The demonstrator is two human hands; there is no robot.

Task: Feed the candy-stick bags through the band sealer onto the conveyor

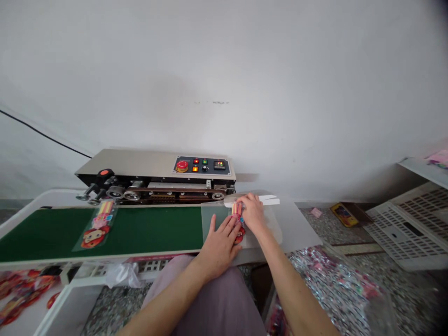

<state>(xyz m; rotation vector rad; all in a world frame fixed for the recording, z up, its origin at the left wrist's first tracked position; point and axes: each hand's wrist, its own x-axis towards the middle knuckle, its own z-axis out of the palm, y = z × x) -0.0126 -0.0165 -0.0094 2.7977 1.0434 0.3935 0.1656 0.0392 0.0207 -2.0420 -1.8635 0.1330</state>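
Beside the sealer point(154, 175), left hand point(219, 242) flat open, right hand point(252, 215) covering packet point(237, 211), grip unclear

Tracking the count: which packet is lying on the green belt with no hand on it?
The left packet, below the rollers. The right packet sits off the belt, touched by the left hand and right hand.

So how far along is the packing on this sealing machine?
Looks done: one clear packet with a red cartoon face lies on the green conveyor belt, near its left end. In hand: the left hand lies flat on a second such packet past the belt's right end, the right hand at its top. Probably left: the shiny heap of packets lower right.
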